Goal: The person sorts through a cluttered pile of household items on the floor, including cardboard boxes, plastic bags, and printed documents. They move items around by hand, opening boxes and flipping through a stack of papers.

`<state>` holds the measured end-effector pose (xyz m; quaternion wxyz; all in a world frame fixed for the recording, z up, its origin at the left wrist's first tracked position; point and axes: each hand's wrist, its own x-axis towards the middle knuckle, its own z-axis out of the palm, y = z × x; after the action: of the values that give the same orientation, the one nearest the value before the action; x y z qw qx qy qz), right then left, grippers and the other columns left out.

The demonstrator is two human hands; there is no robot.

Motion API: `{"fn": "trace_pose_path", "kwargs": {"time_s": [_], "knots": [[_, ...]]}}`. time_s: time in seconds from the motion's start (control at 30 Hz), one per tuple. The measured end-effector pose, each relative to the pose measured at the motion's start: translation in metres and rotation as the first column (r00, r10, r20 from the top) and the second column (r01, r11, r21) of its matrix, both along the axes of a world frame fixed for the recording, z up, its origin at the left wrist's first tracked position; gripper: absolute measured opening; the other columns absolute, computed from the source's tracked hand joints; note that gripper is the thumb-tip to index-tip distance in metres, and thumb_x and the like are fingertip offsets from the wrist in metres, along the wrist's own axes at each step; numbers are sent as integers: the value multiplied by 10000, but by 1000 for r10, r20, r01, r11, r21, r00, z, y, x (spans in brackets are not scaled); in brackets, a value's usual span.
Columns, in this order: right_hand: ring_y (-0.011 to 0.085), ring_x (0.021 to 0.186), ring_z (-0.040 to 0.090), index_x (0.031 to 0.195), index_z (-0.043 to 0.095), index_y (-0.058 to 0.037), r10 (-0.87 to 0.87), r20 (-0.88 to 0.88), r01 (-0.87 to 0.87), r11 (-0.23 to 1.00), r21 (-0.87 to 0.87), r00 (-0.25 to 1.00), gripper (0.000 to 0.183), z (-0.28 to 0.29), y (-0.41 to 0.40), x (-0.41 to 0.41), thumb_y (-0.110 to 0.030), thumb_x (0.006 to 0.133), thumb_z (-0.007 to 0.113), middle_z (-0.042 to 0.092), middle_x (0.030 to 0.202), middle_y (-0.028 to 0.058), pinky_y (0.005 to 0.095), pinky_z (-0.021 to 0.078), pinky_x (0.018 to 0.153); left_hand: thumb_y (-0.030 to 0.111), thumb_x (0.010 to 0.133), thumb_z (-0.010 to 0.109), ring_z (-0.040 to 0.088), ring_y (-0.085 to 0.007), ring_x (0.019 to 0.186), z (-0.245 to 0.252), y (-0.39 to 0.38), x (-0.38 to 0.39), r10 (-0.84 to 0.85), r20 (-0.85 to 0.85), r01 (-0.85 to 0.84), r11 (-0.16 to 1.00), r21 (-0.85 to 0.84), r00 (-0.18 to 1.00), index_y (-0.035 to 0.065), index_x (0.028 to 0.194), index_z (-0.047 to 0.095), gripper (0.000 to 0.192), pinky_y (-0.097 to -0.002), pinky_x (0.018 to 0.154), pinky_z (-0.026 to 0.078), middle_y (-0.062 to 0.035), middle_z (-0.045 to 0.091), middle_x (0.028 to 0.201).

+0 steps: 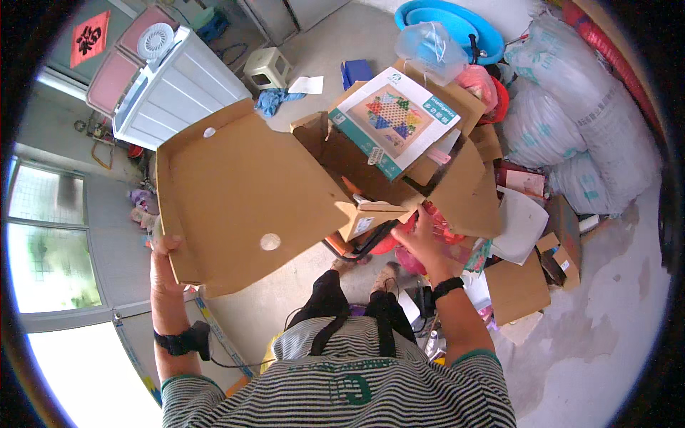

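My left hand (pixel 165 249) grips the left side edge of a large shallow cardboard lid or tray (pixel 241 192) with round holes. The inner face of this brown cardboard piece is towards me, and its right edge reaches over an open cardboard carton (pixel 345 155). My right hand (pixel 420 238) is at the carton's near right corner, thumb and forefinger apart; whether a fingertip touches the cardboard cannot be told. A Chinese checkers game box (pixel 396 123) lies tilted across the carton's top. Orange and black curved parts (pixel 342 246) show under the carton.
A washing machine (pixel 187 85) with raised pink lids stands at upper left, near a plastic stool (pixel 267 67). Blue basins (pixel 460 27) lie at the back. Stuffed white sacks (pixel 583 117) line the right side. Red plastic bags (pixel 396 251) and flattened cardboard (pixel 519 289) lie on the floor.
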<state>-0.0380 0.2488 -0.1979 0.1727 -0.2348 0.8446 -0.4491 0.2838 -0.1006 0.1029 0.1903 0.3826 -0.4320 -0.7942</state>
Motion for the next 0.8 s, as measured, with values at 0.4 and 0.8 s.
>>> {"fn": "trace_pose_path", "kwargs": {"time_s": [0.4, 0.8], "knots": [[293, 923, 565, 943, 651, -80, 742, -332, -737, 654, 170, 582, 222, 11, -72, 67, -76, 744, 553, 580, 959, 83, 377, 477, 812, 539, 917, 402, 407, -238, 1272, 81, 34, -42, -202, 57, 210, 948, -239, 978, 183, 1468, 233, 678, -420, 1033, 352, -36, 341, 1470], [295, 1009, 556, 1110, 593, -80, 746, -428, -739, 634, 227, 509, 372, 4, -69, 106, -79, 741, 546, 575, 1128, 76, 406, 450, 887, 604, 699, 630, 153, -336, 1386, -189, 62, -126, 66, 974, 953, -229, -197, 217, 175, 1390, 407, 843, -742, 988, 127, -45, 335, 1455]]}}
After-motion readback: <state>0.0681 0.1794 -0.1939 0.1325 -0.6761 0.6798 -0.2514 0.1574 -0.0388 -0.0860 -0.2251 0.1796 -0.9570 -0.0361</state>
